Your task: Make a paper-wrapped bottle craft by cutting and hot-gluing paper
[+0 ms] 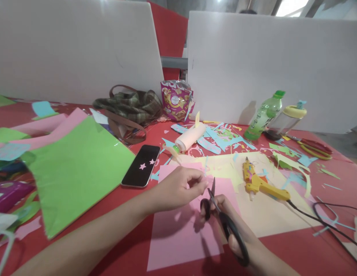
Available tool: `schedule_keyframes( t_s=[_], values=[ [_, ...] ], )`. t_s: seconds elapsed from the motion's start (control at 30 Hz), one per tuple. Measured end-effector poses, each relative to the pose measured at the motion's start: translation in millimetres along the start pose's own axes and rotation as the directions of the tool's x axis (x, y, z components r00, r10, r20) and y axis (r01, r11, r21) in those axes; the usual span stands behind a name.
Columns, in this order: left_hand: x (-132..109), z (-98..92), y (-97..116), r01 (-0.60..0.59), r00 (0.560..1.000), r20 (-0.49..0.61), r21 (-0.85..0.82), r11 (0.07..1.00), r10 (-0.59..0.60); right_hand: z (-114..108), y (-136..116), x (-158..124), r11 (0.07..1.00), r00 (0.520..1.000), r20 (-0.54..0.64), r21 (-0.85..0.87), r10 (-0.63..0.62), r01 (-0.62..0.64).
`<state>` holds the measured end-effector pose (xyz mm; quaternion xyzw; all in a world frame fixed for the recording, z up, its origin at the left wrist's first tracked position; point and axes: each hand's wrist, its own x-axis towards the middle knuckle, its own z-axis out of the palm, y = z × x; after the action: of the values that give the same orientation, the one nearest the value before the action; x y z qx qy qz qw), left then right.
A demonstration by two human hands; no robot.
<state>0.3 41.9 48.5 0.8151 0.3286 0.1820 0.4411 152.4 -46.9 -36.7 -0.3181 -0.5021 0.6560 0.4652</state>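
Note:
In the head view my left hand hovers over a pink sheet of paper with thumb and fingers pinched together. Whatever lies between the fingertips is too small to make out. My right hand grips black-handled scissors, fingers through the loops. Their blades point up and away, slightly parted, close beside my left fingertips. Left of the pink sheet lies a dark smartphone, with two small pink paper stars on its screen.
A yellow hot glue gun with a black cord rests on cream paper at right. Green card lies left. Behind are paper scraps, a paper roll, a snack bag, a plaid bag and a green bottle.

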Motion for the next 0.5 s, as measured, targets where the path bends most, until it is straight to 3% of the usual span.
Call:
schedule_keyframes(
  t_s=[0.5],
  values=[
    [0.2, 1.2, -1.2, -0.005, 0.999, 0.033, -0.015, 1.0, 0.006, 2.6, -9.0, 0.7, 1.0, 1.0, 0.001, 0.013, -0.016, 0.016]
  ],
)
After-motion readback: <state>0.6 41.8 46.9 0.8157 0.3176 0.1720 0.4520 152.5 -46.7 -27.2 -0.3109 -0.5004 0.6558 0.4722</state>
